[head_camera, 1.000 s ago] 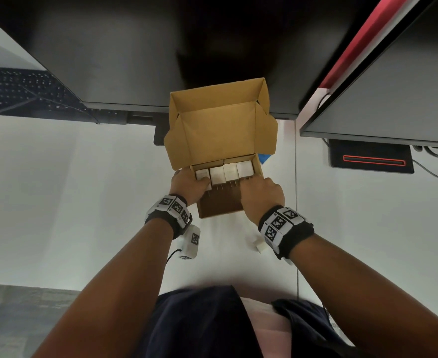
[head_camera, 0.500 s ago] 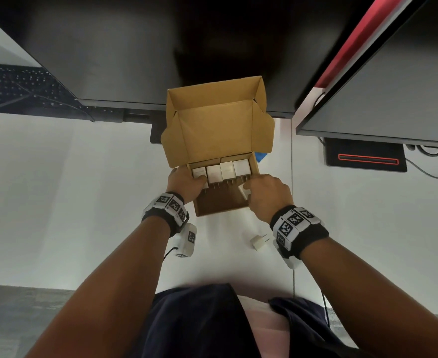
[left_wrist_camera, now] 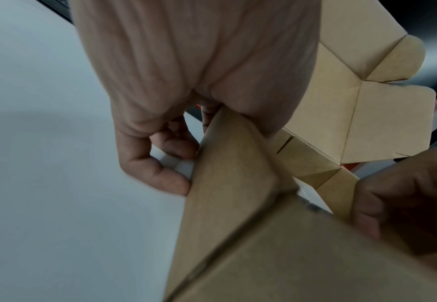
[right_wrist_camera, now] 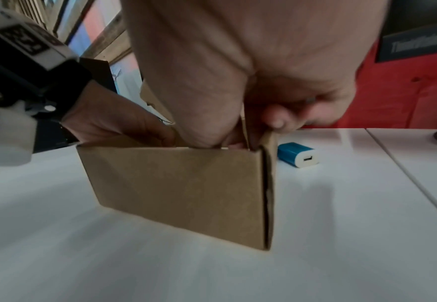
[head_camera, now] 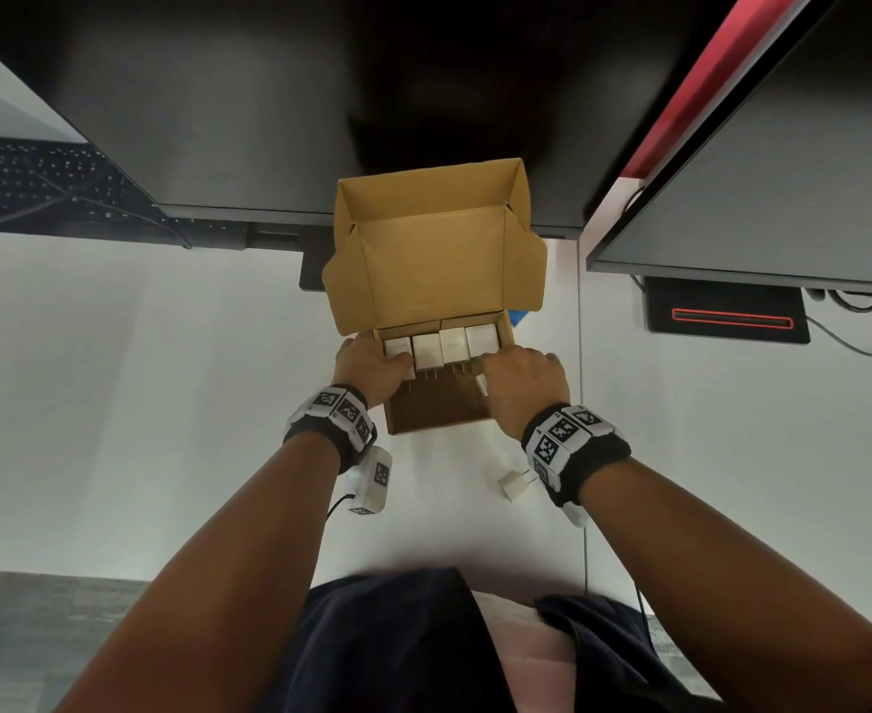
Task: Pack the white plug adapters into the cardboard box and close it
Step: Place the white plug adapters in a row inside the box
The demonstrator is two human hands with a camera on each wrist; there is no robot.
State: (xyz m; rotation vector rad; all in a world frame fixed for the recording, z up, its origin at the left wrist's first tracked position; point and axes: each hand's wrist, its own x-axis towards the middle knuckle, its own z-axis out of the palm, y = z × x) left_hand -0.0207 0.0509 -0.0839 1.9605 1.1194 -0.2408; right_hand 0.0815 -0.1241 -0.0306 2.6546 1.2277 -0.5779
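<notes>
My right hand [head_camera: 524,385] has slid leftward, lowering an adapter [head_camera: 481,385] into the cardboard box [head_camera: 439,419]; my left hand [head_camera: 369,370] is gripping its left wall.

The cardboard box [head_camera: 439,409] is set on the worktop [head_camera: 115,378], lid flap raised behind. Four plug adapters [head_camera: 441,347] are lined up side by side along its far inner wall. A fifth adapter [head_camera: 512,486] is left on the worktop near the box's front right corner. A power bank [right_wrist_camera: 297,154] is placed right of the box.
</notes>
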